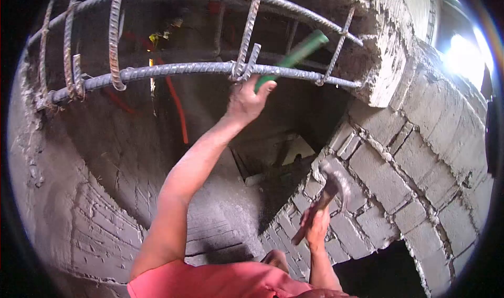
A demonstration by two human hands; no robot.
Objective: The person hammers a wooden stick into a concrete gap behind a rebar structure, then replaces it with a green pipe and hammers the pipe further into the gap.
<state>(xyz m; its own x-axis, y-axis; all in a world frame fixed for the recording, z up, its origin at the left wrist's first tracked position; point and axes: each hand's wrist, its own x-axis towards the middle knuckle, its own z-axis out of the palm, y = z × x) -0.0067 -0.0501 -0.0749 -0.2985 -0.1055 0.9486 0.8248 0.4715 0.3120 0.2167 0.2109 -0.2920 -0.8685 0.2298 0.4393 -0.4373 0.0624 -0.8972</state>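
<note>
My left hand is raised to the lower rebar of a steel cage and closed around a green pipe. The pipe slants up to the right, past the rebar, and is slightly blurred. Whether my fingers also touch the steel is hard to make out. Lower on the right, my right hand grips a hammer by its wooden handle. The hammer's metal head points upward, smeared by motion, in front of the block wall.
Rusty stirrups cross the rebar overhead. A rough concrete column and a block wall rise on the right, with a dark opening below. An orange tube hangs at the left. Plastered wall curves along the left.
</note>
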